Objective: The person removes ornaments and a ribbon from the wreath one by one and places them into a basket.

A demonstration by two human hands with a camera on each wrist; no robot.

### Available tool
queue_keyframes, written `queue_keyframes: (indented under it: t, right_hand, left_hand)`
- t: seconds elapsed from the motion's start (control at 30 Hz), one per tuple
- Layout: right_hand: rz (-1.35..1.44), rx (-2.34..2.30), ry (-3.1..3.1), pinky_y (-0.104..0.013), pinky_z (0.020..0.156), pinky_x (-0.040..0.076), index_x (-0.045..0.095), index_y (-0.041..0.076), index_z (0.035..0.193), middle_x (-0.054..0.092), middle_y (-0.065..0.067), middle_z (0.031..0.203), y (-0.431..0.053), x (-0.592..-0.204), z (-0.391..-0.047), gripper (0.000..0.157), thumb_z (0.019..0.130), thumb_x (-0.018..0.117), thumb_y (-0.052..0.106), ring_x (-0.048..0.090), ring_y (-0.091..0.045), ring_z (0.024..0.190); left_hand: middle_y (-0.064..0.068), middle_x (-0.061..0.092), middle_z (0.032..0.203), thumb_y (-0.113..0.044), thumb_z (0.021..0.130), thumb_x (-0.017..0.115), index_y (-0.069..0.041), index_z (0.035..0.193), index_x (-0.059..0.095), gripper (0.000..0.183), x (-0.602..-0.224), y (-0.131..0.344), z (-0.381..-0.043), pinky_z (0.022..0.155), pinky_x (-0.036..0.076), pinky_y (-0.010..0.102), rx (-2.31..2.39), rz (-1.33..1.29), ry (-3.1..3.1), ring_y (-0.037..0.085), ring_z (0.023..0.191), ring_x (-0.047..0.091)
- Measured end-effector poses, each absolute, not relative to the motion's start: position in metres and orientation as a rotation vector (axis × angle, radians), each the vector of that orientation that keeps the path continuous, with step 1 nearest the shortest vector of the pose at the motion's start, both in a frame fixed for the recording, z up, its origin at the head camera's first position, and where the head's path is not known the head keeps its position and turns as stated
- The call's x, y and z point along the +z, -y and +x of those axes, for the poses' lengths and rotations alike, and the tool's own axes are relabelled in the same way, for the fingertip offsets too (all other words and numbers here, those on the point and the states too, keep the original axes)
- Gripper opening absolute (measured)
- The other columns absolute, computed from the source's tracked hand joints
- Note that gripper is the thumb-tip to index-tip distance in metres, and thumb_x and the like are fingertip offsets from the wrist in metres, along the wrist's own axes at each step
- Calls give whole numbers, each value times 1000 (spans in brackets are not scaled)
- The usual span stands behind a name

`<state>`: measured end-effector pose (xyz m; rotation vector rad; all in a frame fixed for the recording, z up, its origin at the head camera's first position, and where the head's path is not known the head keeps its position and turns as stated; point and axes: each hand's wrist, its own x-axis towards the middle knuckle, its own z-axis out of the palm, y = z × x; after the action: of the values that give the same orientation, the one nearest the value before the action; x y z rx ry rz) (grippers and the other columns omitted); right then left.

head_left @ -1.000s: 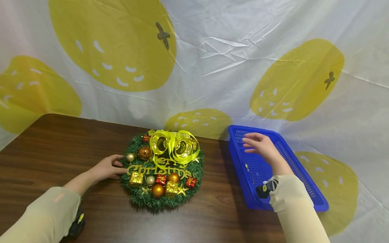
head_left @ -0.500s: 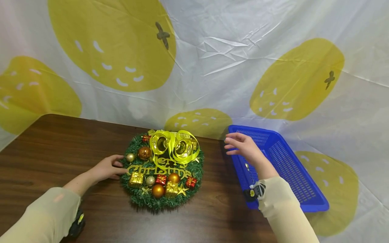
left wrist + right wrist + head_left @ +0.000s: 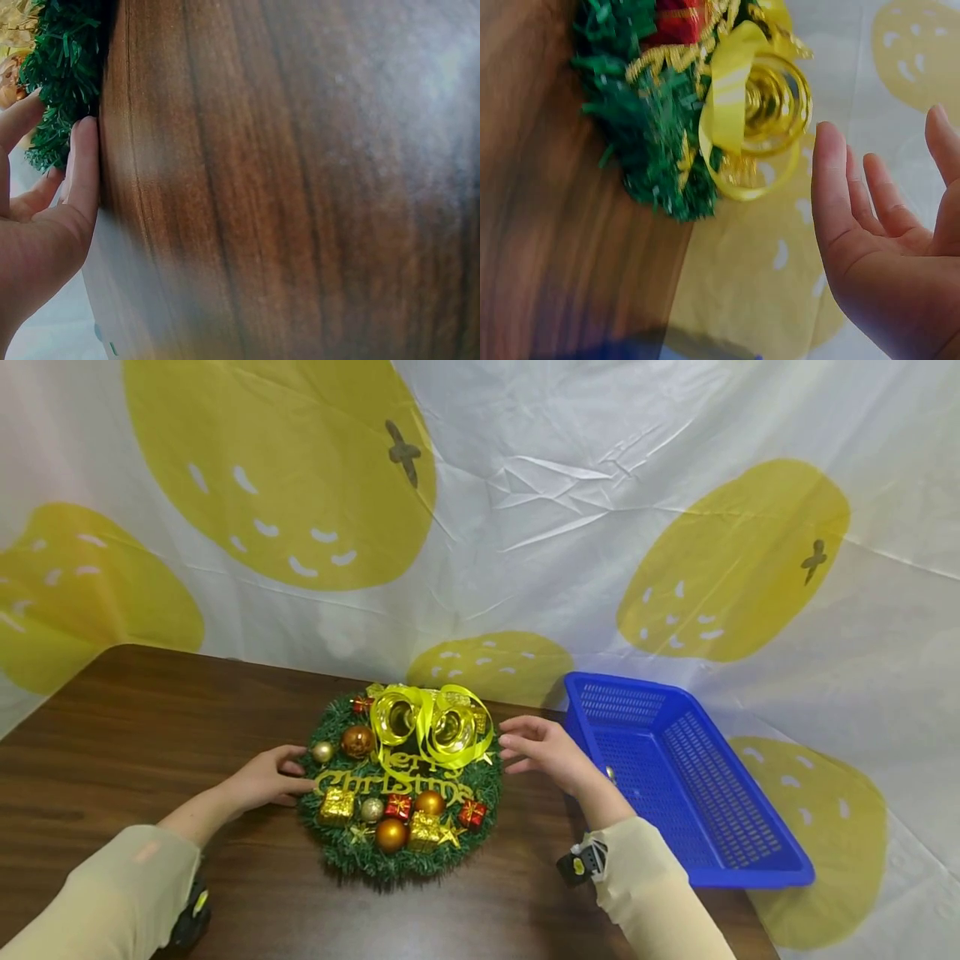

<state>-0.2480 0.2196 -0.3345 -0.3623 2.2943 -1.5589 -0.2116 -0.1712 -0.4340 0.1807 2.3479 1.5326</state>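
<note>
A green tinsel Christmas wreath (image 3: 487, 785) lies on the brown table in the head view. It bears gold and copper baubles, small gift boxes, gold "Merry Christmas" lettering and, at its top, two shiny gold bells (image 3: 452, 729) with yellow ribbon. At the wreath's left edge my left hand (image 3: 262, 779) holds the tinsel, with fingers on both sides of the rim in the left wrist view. My right hand (image 3: 551, 754) hovers beside the right edge, fingers loosely extended. The right wrist view shows a gap between its fingertips (image 3: 831, 150) and the bell.
A blue plastic basket (image 3: 738, 777) stands to the right of my right forearm, with a small shiny item (image 3: 610, 772) by its left wall. Behind the wooden table (image 3: 172, 710) hangs a white curtain (image 3: 525, 568) with yellow fruit prints.
My right hand has moved left, from over the blue basket to the wreath's right side, with nothing in it. The left hand and the wreath have stayed in place.
</note>
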Motion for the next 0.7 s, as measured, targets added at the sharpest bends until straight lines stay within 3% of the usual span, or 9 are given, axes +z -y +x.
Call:
queue_keyframes:
  t: [0.1,0.23,0.43,0.53,0.7]
  right_hand:
    - [-391,-1559,-2258,-49,85,55,42,-11,132,48,-34,127,-212,-340,-246,48,94,56,15,64,-23,95]
    - [-423,-1562,-2218,-47,83,56,42,-12,132,49,-36,123,-203,-350,-242,49,93,57,14,63,-32,99]
    - [-421,-1539,-2182,-52,85,54,43,-11,131,55,-30,115,-193,-364,-237,49,93,58,14,64,-25,94]
    - [-426,-1524,-2183,-52,85,54,45,-10,130,58,-26,112,-188,-368,-236,46,92,59,14,64,-27,95]
    - [-447,-1518,-2166,-47,83,56,48,-10,127,57,-31,113,-181,-373,-235,43,91,59,9,62,-34,99]
  left_hand:
    - [38,42,123,-17,90,63,17,141,18,76,-434,172,-212,77,58,39,1530,186,-2350,34,98,60]
    - [38,42,123,-17,90,63,16,141,17,76,-434,172,-212,78,58,40,1523,183,-2355,35,100,59]
    - [38,43,122,-16,89,63,17,141,18,76,-437,170,-211,78,58,39,1534,174,-2345,33,99,60]
    - [38,42,122,-16,90,63,17,141,19,75,-437,170,-210,77,58,39,1536,172,-2348,33,98,60]
    - [38,42,123,-16,90,63,17,141,19,75,-435,170,-211,77,58,40,1535,178,-2353,34,98,60]
